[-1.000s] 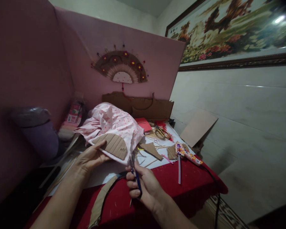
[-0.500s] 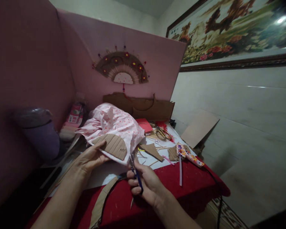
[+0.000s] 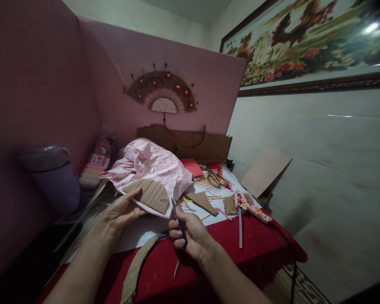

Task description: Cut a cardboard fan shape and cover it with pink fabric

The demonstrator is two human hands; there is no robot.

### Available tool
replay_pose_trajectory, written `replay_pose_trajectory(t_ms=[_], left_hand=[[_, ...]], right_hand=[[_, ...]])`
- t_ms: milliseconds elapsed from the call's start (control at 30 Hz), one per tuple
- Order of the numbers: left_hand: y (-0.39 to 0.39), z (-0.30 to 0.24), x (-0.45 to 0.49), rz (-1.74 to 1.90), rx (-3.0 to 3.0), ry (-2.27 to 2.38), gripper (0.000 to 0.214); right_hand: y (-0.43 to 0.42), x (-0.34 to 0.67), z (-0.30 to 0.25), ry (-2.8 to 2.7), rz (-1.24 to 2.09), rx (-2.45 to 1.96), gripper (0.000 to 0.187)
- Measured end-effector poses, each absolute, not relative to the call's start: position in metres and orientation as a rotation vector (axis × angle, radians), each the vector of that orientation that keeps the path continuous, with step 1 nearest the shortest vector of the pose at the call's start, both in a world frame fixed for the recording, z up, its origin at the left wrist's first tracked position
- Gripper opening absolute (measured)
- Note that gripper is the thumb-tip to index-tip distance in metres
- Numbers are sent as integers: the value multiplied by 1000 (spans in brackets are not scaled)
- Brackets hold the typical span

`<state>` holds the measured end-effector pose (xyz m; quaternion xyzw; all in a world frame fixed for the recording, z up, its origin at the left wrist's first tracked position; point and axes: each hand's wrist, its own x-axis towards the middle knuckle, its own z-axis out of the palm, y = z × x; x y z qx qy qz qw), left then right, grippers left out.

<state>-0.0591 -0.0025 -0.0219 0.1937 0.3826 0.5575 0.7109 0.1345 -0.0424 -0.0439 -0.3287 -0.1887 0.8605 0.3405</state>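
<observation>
A half-round piece of corrugated cardboard [image 3: 152, 195] lies against pink-dotted white cloth [image 3: 152, 158]. My left hand [image 3: 124, 210] pinches both at the lower left, thumb on the cardboard and fingers beneath the cloth. Blue-handled scissors [image 3: 181, 230] are gripped in my right hand [image 3: 190, 234]. Their blades point up and away, at the cloth's edge just right of the cardboard. Whether the blades are touching the cloth is hard to make out. The rest of the cloth is bunched up behind the cardboard.
Cardboard scraps [image 3: 202, 202], gold-handled scissors [image 3: 217, 178], thin sticks and a flower-patterned glue gun [image 3: 250, 206] lie to the right. A curved cardboard strip [image 3: 136, 266] rests in front on the red cloth [image 3: 164, 278]. At left stands a purple bin [image 3: 55, 181]. A decorated fan [image 3: 163, 90] hangs on the pink panel.
The scissors and my right hand have shifted slightly, and the blades show more openly at the cloth's edge. My left hand keeps its hold on the cardboard and cloth.
</observation>
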Motion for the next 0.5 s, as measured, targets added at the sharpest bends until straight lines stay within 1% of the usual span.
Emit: replay_pose_trajectory(t_ms=[167, 300, 500], left_hand=[[-1, -24, -61, 1241, 422, 818, 46], [-1, -23, -61, 1248, 422, 821, 44], [-3, -20, -58, 1262, 425, 856, 40]], right_hand=[[-43, 133, -47, -541, 2129, -909, 25], [-46, 132, -48, -611, 2054, -962, 24], [-45, 136, -45, -641, 2185, -910, 33]])
